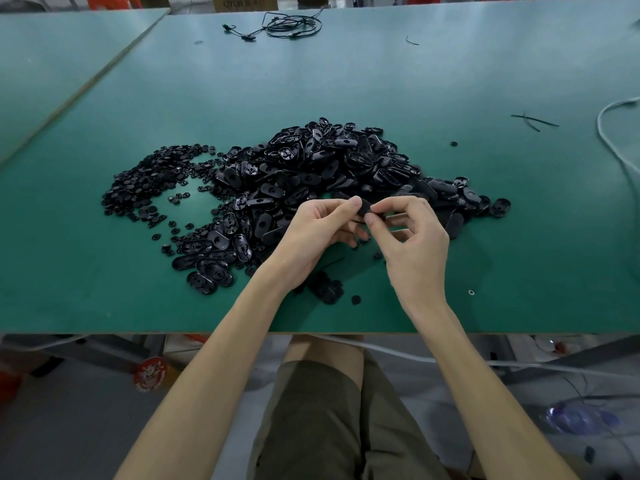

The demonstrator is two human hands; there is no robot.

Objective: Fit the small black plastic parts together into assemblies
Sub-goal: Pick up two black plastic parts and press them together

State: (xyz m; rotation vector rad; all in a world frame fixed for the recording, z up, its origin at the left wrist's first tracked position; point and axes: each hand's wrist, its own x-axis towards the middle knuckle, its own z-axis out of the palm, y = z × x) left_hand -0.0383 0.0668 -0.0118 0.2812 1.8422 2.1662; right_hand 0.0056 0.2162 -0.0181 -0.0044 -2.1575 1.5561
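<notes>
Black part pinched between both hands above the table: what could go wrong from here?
1. The black part is held only by fingertips of the left hand and right hand. A slip would likely drop it among the pile of oval parts just beyond, where it would blend in.
2. Loose pieces lie under the left wrist near the front edge of the table. A forearm sweep could push them off.

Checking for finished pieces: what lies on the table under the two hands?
A cluster of black parts shows on the green table near the left wrist. Anything directly beneath the left hand and right hand, pinching one part, is covered.
</notes>
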